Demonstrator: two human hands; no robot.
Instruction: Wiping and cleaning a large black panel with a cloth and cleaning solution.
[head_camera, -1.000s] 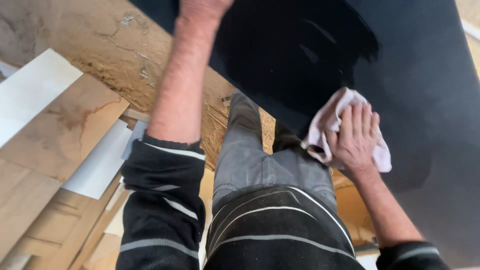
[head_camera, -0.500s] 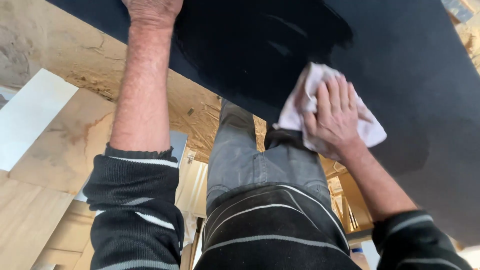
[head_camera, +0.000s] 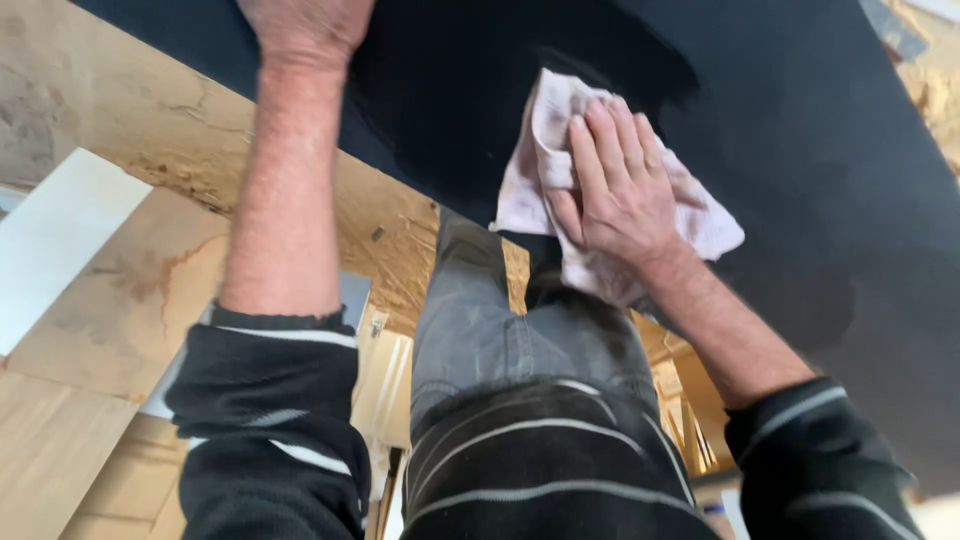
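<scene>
Pressing pale cloth (head_camera: 690, 215) under your right hand (head_camera: 620, 190), fingers flat together, now further up black panel (head_camera: 830, 140); left hand (head_camera: 305, 25) braces, fingers unseen.

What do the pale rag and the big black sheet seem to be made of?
The rag under the right hand looks like soft woven cotton: it creases and bunches. The black sheet looks like matte rubber or painted board; its dull, even surface leaves that open.
</scene>
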